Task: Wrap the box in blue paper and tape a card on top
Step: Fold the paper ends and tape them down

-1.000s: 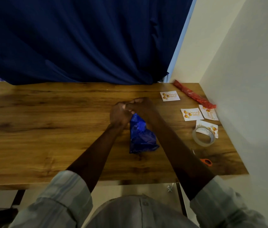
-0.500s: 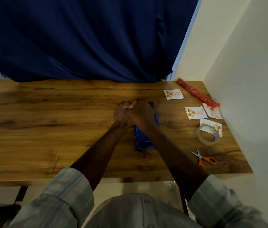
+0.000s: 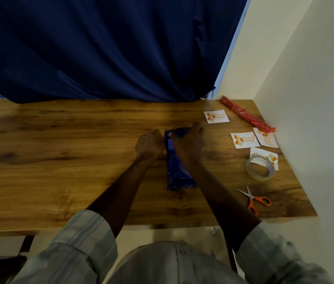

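Table (image 3: 59, 160): wooden top, running the width of the view; dark blue curtain (image 3: 100, 48) hangs behind it at 12 o'clock, pale wall (image 3: 315, 99) at 3 o'clock

Left hand (image 3: 149, 145): curled, resting against the left side of the box near its far end; fingers hidden under the knuckles, so whether it grips the paper or only braces it cannot be told

Box (image 3: 177, 167): wrapped in shiny blue paper, lying flat on the table just right of centre, long axis pointing to 12 o'clock; near end shows a folded flap

Right hand (image 3: 188, 144): laid over the far half of the box, fingertips pinched closed on the blue paper at the far edge

Card, one (image 3: 216, 116): white with orange print, at 1 o'clock from the box, well apart from it

Cards, two (image 3: 244, 140): side by side at 3 o'clock from the box, near the wall, edges overlapping slightly

Red roll (image 3: 246, 116): thin, crinkled, lying diagonally along the wall, its near end touching the right-hand card of the pair

Tape (image 3: 260, 167): clear roll, lying flat on a fourth card (image 3: 272, 158), at 4 o'clock from the box

Scissors (image 3: 253, 198): orange handles, blades parted a little, near the front edge at 5 o'clock from the tape

Sleeves (image 3: 80, 242): pale striped, pushed up both forearms
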`<action>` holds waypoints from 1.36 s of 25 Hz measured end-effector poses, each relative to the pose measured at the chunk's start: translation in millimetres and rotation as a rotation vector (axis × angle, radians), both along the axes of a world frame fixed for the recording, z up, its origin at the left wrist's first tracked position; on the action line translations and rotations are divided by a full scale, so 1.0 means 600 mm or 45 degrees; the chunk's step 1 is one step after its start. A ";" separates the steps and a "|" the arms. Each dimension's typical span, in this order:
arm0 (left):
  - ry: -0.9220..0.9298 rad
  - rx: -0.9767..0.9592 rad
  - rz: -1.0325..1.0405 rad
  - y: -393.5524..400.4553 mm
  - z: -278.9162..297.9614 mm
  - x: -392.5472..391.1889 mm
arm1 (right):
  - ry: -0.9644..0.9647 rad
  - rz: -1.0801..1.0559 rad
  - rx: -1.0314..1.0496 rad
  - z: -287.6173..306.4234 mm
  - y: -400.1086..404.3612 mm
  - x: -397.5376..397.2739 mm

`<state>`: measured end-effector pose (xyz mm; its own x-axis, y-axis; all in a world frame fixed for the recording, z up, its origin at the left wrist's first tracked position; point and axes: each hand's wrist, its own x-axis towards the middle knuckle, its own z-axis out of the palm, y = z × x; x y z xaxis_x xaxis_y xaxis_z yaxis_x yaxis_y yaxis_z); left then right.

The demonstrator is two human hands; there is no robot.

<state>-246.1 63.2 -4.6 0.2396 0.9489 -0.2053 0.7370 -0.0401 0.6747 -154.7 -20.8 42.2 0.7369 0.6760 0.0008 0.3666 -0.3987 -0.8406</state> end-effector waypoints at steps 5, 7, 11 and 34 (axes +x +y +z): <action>-0.379 -0.479 0.132 0.020 -0.018 -0.006 | 0.510 -0.176 -0.235 -0.068 -0.017 0.116; -0.469 -0.659 0.129 0.010 -0.016 -0.006 | 0.736 -0.098 -0.305 -0.072 -0.027 0.136; -0.514 -0.771 0.060 -0.003 -0.027 0.006 | 0.793 0.116 -0.385 -0.069 -0.035 0.143; -1.165 -0.131 -0.237 -0.065 0.110 0.089 | 0.601 0.433 0.564 0.028 -0.080 0.280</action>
<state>-192.5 24.2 61.5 0.4953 0.8669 0.0565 -0.0935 -0.0115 0.9956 13.1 -69.0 59.2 0.4756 0.8775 0.0619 -0.0313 0.0873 -0.9957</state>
